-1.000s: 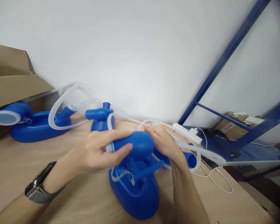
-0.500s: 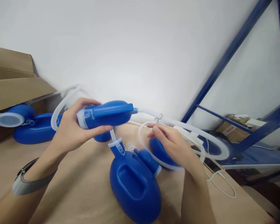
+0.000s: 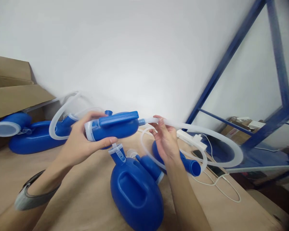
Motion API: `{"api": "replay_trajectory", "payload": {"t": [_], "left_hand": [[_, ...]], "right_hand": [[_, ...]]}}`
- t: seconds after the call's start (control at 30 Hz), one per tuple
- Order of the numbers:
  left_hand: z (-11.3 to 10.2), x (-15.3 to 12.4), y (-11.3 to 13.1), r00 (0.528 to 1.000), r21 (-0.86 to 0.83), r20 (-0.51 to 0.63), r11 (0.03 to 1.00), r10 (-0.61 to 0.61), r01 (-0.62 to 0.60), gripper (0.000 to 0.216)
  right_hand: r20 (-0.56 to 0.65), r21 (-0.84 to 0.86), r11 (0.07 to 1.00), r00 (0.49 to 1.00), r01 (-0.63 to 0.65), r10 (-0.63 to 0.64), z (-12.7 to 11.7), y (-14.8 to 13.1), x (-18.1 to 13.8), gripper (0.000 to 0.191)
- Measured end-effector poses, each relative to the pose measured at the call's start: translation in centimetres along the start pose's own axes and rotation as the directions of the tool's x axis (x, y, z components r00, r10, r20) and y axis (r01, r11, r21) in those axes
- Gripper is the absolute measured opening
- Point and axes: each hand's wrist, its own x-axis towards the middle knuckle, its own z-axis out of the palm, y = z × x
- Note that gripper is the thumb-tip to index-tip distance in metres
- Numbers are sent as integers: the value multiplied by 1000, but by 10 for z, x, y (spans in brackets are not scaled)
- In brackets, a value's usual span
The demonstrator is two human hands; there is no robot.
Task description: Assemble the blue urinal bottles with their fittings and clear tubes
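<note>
- The blue moulded plastic receptacle (image 3: 118,126) is in the air above the pale wood-coloured counter (image 3: 69,202), its translucent rim towards nine o'clock and its narrow blue spout (image 3: 142,122) towards three.
- The left hand (image 3: 82,138) has its grip around the rim end, thumb below and fingers behind.
- The translucent white plastic tube (image 3: 199,128) meets the spout and loops out towards three o'clock.
- The right hand (image 3: 167,141) has its grip narrowed on the tube, near the spout.
- From the receptacle, a large blue plastic bottle with a recessed handle (image 3: 137,195) is at five o'clock, beside a smaller blue plastic cylinder (image 3: 150,167).
- At four o'clock, partly behind the right hand, is another blue bottle with an open round mouth (image 3: 186,163).
- At nine o'clock is a long blue plastic bottle (image 3: 38,139), just below a brown cardboard box (image 3: 16,98).
- At two o'clock is a blue metal frame (image 3: 227,57).
</note>
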Motion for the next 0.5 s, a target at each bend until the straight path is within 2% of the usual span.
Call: {"api": "replay_trajectory", "payload": {"t": [0.1, 0.2, 0.37, 0.43, 0.5], "left_hand": [[11, -5, 3, 996, -117, 32, 989, -83, 86, 51], [14, -6, 4, 987, -231, 73, 960, -146, 159, 51], [6, -3, -2, 984, -244, 66, 953, -168, 179, 56], [4, -3, -4, 980, -258, 49, 945, -193, 199, 58], [2, -3, -6, 977, -271, 46, 938, -210, 215, 58]], "right_hand": [[56, 29, 999, 998, -39, 38, 10, 12, -6, 42], [146, -32, 999, 988, -42, 46, 10, 12, -9, 40], [354, -158, 986, 929, -53, 106, -5, -1, -2, 35], [379, -163, 986, 920, -45, 104, -9, -4, 0, 31], [352, -166, 986, 932, -23, 81, -9, -4, 2, 25]]}}
